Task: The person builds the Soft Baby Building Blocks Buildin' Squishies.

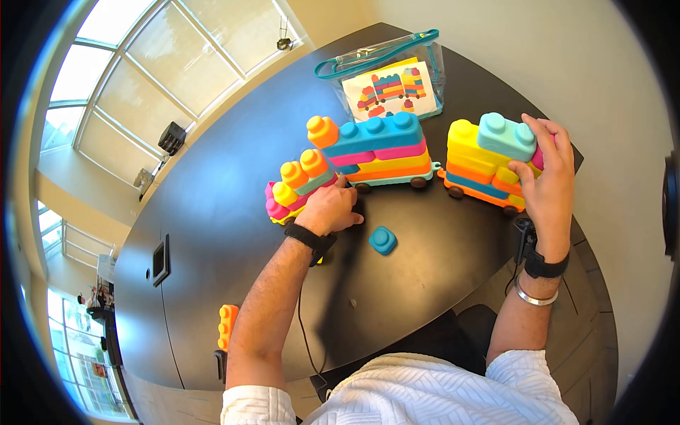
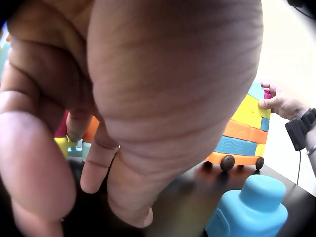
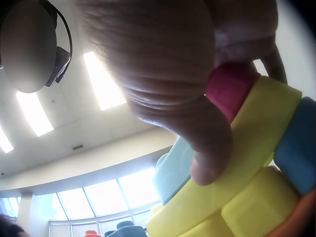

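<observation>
Three wheeled block cars form a row in the head view: a left car (image 1: 297, 188) in pink, yellow and orange, a middle car (image 1: 386, 152) with a blue top, and a right car (image 1: 482, 166). My left hand (image 1: 327, 209) is at the inner end of the left car, fingers loosely bent; in the left wrist view the left hand (image 2: 163, 89) hides most of that contact. My right hand (image 1: 549, 177) grips the right car's outer end, its thumb on the yellow side. The right wrist view shows the right hand (image 3: 173, 74) beside a magenta block (image 3: 232, 89).
A loose blue block (image 1: 383, 241) sits in front of the middle car. Behind the cars stands a clear bag (image 1: 435, 74) with a picture card (image 1: 389, 88). An orange block piece (image 1: 227, 327) lies near the left forearm, and a cable runs across the dark table (image 1: 205, 234).
</observation>
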The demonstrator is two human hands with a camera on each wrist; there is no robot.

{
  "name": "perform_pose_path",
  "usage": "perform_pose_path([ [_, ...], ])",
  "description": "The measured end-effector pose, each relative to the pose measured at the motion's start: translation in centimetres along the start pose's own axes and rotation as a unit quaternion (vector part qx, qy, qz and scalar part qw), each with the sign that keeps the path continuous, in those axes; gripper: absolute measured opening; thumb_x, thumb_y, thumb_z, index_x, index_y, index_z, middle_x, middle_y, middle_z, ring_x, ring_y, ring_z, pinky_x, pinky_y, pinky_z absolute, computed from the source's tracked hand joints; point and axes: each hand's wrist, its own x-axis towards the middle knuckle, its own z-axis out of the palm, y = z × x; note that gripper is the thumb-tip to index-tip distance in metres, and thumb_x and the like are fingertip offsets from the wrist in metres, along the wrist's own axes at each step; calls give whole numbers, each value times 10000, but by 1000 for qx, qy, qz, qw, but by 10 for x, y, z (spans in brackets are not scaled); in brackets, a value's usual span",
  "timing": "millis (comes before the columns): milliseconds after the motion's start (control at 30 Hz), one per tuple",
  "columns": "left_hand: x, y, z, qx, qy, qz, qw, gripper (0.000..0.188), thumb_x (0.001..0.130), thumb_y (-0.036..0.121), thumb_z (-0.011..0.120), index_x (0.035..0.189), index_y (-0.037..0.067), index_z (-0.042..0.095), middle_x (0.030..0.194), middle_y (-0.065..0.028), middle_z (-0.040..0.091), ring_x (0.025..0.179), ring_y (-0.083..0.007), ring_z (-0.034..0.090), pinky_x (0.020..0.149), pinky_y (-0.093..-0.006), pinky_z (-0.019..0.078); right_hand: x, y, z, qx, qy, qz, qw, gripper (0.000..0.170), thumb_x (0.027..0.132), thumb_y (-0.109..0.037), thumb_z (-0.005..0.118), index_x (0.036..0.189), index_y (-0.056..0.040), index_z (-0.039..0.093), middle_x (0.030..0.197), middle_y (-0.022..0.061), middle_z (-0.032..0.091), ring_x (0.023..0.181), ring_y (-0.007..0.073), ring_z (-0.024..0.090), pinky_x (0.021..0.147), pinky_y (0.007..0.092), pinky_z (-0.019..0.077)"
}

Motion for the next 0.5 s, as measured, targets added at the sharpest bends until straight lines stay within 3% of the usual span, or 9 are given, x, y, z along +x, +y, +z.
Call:
perform_pose_path([
  [500, 1, -2, 1, 14, 13, 8, 1000, 489, 897, 387, 906, 1227, 44, 791, 1472, -237, 646, 1154, -409, 775, 978, -524, 641, 2, 2, 5, 26, -1, -12, 1000, 739, 785, 86, 903, 1469, -127, 722, 1383, 96, 653, 1245, 328, 659, 1067, 430, 578],
])
